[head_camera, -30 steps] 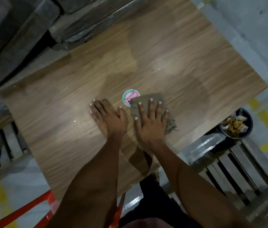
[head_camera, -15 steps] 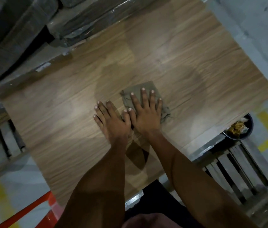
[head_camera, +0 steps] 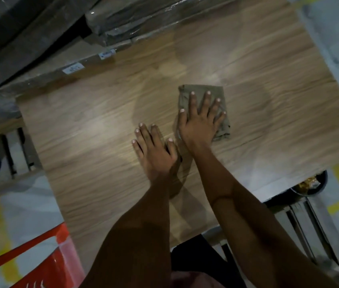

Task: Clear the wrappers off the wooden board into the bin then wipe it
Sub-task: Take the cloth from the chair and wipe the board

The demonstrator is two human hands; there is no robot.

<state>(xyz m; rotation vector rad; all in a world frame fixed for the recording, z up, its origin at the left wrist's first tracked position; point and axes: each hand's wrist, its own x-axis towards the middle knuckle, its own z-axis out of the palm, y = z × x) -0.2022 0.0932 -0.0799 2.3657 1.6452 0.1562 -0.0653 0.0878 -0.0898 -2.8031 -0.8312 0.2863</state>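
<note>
— Cloth (head_camera: 203,94)? Lying flat mid wooden board (head_camera: 81,129), pinned under right hand (head_camera: 198,125), fingers (head_camera: 193,102) spread apart.
— Left hand (head_camera: 156,150)? Pressing bare wood alongside, fingers straight. One bin (head_camera: 310,186) holding wrappers, sitting beyond the right edge.

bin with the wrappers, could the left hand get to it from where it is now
Probably not easily. The bin sits below the wooden board's right edge, while the left hand lies flat mid-board, and the right hand pressing the cloth and its forearm lie between.
</note>
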